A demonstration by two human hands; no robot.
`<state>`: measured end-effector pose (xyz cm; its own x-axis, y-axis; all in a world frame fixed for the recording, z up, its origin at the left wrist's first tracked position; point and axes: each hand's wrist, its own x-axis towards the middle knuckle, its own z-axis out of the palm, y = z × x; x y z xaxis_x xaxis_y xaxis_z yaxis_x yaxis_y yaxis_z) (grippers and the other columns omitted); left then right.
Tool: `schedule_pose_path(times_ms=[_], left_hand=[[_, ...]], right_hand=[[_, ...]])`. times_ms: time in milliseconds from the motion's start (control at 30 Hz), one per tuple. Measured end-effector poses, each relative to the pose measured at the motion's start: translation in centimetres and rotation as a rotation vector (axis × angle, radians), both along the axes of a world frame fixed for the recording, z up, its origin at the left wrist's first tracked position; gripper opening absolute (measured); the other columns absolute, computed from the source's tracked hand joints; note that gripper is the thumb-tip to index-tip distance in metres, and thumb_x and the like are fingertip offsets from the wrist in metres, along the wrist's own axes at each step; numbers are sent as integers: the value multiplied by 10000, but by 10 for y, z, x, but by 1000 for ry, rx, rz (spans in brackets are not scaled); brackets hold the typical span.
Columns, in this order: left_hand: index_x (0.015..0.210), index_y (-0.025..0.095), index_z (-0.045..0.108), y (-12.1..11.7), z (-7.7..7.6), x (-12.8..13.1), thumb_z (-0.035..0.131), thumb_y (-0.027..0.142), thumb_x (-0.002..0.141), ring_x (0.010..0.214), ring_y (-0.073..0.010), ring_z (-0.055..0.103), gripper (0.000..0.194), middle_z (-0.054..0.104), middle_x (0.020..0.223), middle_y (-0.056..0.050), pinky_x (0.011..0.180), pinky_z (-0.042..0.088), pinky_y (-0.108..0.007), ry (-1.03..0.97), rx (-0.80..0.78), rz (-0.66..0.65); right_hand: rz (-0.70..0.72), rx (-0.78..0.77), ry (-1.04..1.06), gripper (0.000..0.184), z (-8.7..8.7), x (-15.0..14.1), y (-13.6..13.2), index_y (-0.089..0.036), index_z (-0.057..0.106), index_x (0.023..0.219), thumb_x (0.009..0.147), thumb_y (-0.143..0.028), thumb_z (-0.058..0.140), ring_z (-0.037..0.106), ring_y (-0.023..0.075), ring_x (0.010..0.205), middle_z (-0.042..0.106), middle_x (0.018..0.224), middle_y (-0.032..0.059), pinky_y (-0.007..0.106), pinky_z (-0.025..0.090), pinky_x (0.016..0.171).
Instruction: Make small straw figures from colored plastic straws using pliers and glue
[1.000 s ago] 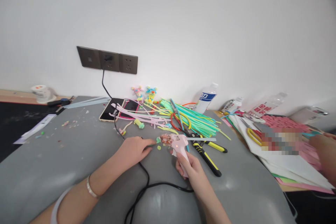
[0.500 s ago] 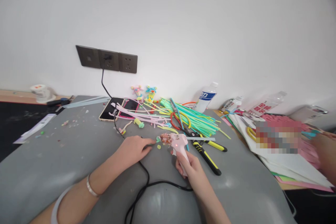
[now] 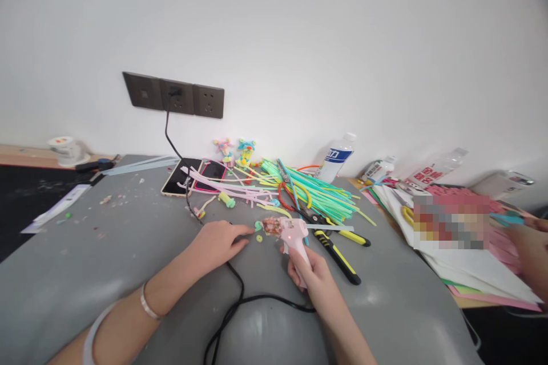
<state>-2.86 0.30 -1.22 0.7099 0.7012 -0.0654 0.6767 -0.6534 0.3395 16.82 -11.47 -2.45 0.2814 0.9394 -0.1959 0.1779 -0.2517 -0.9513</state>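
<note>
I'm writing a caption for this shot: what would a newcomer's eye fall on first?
Probably the pink glue gun, gripped in the right hand at the centre. Next, the fan of bright green strips behind it, and the two small colourful figures by the wall.

Only "力" is legible, on the blue-labelled bottle (image 3: 336, 166).

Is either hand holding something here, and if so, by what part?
The right hand grips the pink hot glue gun by its handle.
</note>
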Motion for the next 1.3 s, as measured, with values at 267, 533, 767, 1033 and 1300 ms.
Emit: schedule_pose_path(times_ms=[267,533,767,1033,1300], left_hand=[[1226,325,661,-1,2,0,501,335,915,790,-222,698,350,754,852,-39,704,485,-276,-4,-13,4],[1234,327,656,-2,5,0,497,347,916,752,-210,689,356,749,826,-33,680,476,-265,7,-16,7],[1240,322,654,-2,3,-1,493,349,918,775,-206,691,361,750,819,-28,700,475,-260,-17,-15,3],[1246,317,652,-2,5,-1,487,344,923,791,-227,695,363,755,836,-34,707,478,-281,-17,-23,3],[1244,318,651,-1,3,0,487,357,922,803,-221,696,363,762,863,-31,717,477,-277,-9,-21,2]], right_hand=[[50,22,-56,588,5,-4,1,-157,570,743,747,-740,503,332,99,423,398,456,-47,235,290,447],[29,-2,-42,621,6,-3,-1,-157,569,732,716,-774,502,324,96,412,380,454,-52,231,289,425],[10,11,-17,596,6,-1,-1,-167,568,695,715,-761,530,324,95,414,384,452,-45,233,292,423],[1,9,-4,600,3,0,-2,-179,549,673,703,-778,534,310,98,418,388,455,-40,239,282,420],[43,10,-46,616,4,-1,-3,-151,577,753,733,-763,512,323,98,428,397,462,-48,239,273,454]])
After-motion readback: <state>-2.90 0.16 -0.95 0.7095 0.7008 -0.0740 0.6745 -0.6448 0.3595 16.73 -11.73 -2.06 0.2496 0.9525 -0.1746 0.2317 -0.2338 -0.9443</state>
